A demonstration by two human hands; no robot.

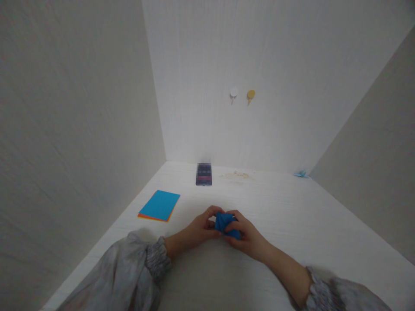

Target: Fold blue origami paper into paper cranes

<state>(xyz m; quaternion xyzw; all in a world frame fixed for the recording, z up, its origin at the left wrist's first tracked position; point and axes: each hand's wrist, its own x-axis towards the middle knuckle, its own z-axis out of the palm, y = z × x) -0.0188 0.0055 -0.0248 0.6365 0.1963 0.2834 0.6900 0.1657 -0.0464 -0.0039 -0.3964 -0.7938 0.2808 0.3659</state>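
Note:
Between my two hands is a small piece of blue folded paper (221, 221), with creased, overlapping faces. My left hand (204, 225) grips its left side, thumb low and fingers at the top edge; a ring shows on one finger. My right hand (244, 232) is closed around the right side, its fingers lying over the front and covering part of the paper. Off to the left of my hands lies a stack of coloured paper sheets (160, 205), bright blue on top with orange edges showing beneath.
A dark, blurred rectangular object (204, 174) stands at the back of the white table (275, 198). A small light-blue folded paper (301, 174) sits in the far right corner. White and yellow hooks (250, 94) are on the back wall; panels rise at both sides.

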